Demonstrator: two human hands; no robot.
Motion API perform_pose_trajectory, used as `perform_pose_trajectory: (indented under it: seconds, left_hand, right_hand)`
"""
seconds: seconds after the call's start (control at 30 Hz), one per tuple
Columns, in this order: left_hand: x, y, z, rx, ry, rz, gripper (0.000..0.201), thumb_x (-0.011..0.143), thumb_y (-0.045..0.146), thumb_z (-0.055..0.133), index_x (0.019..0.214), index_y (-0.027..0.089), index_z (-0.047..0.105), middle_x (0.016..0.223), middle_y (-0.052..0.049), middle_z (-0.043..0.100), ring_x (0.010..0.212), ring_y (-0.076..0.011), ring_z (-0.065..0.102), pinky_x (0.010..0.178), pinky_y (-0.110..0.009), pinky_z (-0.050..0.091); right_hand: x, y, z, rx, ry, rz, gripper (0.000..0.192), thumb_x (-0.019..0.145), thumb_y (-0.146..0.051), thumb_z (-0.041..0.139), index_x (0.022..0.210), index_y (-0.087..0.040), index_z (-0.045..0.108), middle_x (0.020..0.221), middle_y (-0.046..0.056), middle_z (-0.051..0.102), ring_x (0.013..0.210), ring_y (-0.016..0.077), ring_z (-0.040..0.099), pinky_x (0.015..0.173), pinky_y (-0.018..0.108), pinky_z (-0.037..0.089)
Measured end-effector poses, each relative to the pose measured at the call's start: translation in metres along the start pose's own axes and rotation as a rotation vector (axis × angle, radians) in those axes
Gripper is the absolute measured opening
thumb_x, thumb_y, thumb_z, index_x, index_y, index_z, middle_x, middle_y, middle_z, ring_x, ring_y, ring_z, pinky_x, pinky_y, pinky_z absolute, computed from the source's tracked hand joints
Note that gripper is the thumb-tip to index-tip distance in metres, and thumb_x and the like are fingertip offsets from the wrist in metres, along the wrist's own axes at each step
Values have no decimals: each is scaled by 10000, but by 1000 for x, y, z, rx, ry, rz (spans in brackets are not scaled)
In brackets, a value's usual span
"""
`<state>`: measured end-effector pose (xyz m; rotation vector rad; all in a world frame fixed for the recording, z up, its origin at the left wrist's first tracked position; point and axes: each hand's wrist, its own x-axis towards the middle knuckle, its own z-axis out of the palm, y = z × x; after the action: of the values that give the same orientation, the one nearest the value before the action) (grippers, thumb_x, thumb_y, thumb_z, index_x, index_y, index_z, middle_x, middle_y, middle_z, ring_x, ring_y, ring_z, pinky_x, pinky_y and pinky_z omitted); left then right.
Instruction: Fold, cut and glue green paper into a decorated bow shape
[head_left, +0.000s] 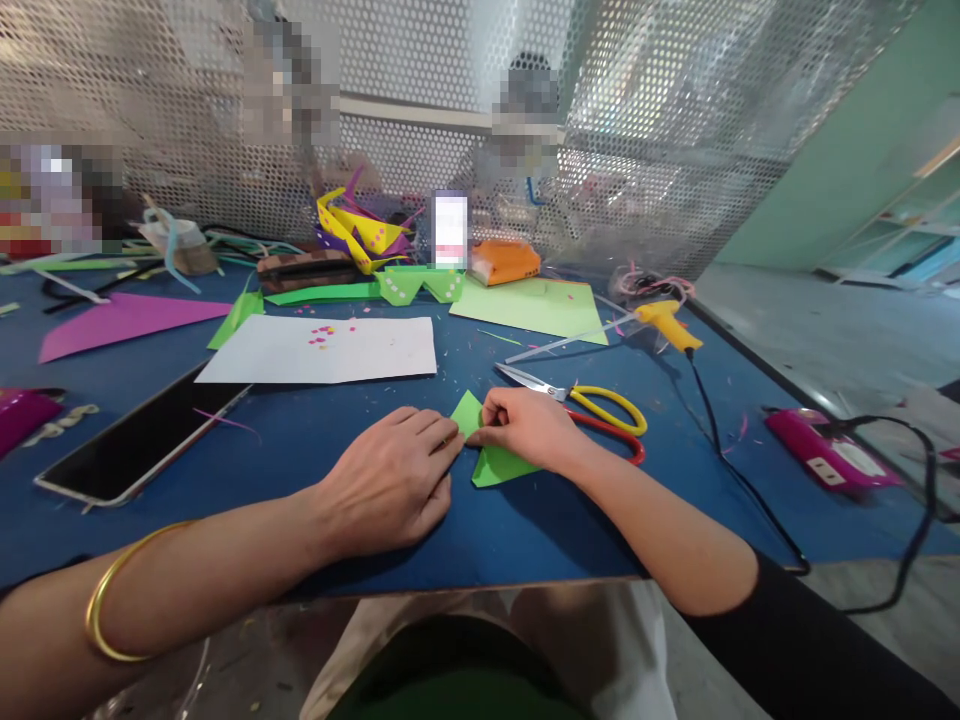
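Now, left hand (pixel 394 480): flat, pressing green paper (pixel 491 455) onto table (pixel 300 440).
Right hand (pixel 529 425): pinching its fold.
Progress: partly folded, creases remain.
Scissors (pixel 592 410): just right, untouched.

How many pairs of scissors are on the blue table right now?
1. The yellow-and-red-handled metal scissors lie just behind the right hand, blades pointing left. Others may be hidden in the paper clutter at the table's far edge.

Both forearms reach in from the near edge and converge. The left hand (pixel 394 478) lies palm down, fingers extended and pressed flat, a gold bangle on its forearm. The right hand (pixel 529 428) is curled, fingertips pinched together beside the left fingertips.
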<state>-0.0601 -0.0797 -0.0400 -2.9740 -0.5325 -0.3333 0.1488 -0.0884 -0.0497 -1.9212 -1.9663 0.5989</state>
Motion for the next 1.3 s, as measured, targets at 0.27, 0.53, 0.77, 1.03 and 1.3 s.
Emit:
perform_pose_trajectory:
  seconds: [0.27, 0.53, 0.77, 1.03, 1.3]
  left_hand:
    - [-3, 4, -3, 20, 6, 28, 284, 882, 200, 452, 1025, 136, 689, 976, -135, 683, 946, -276, 607, 880, -435, 442]
    - [-8, 5, -2, -5, 49, -89, 226, 898, 235, 477, 964, 169, 684, 947, -105, 685, 909, -243, 630, 808, -373, 469]
    - [28, -14, -5, -407, -60, -656, 335, 669, 417, 728, 904, 209, 612, 949, -60, 657, 848, -255, 629, 661, -321, 436]
    - [35, -22, 4, -753, -10, -662, 192, 659, 254, 664, 798, 209, 539, 684, 32, 627, 682, -176, 613, 592, -263, 424]
    - [37, -20, 1, -1240, 288, -744, 273, 754, 440, 649, 792, 172, 621, 703, -1, 637, 681, -145, 577, 655, -270, 433]
  right_hand:
    - [-5, -11, -3, -31, -16, 23, 219, 736, -386, 749, 719, -234, 593, 681, -39, 594, 638, 134, 515, 557, 252, 283]
    - [-6, -8, 0, 57, 60, 56, 469, 643, -424, 799, 994, -225, 560, 817, -25, 600, 709, 156, 551, 572, 256, 322]
    - [-9, -8, 5, 123, 114, 13, 350, 646, -336, 788, 879, -212, 559, 887, -2, 584, 766, 173, 542, 668, 295, 383]
    - [-5, -4, 11, 306, 127, -65, 514, 631, -224, 790, 1064, -214, 515, 932, -5, 659, 837, 174, 630, 743, 300, 471]
    - [-9, -9, 7, 908, 192, -24, 325, 648, -271, 768, 906, -203, 582, 817, -7, 696, 750, 193, 650, 651, 299, 502]
